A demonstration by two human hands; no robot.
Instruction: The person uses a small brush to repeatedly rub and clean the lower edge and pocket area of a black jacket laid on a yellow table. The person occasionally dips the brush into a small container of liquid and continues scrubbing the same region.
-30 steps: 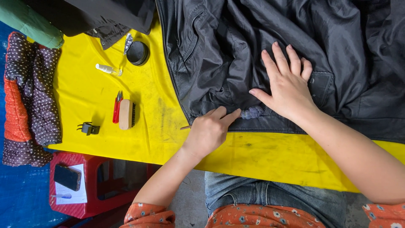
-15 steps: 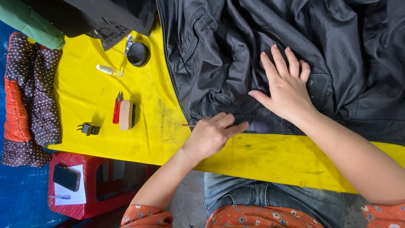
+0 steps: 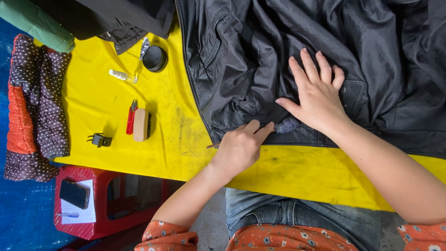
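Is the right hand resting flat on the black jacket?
Yes, the right hand lies palm-down with fingers spread on the black jacket, just above the worn patch at its hem.

A table covered with a yellow cloth [image 3: 116, 111] is seen. On it, a black jacket [image 3: 288, 60] is spread. Left of the jacket a wooden brush [image 3: 141, 125], a red tool [image 3: 131, 119], a black clip [image 3: 99, 140], a small white bottle [image 3: 121, 75] and a round black tin [image 3: 154, 58] are laid.
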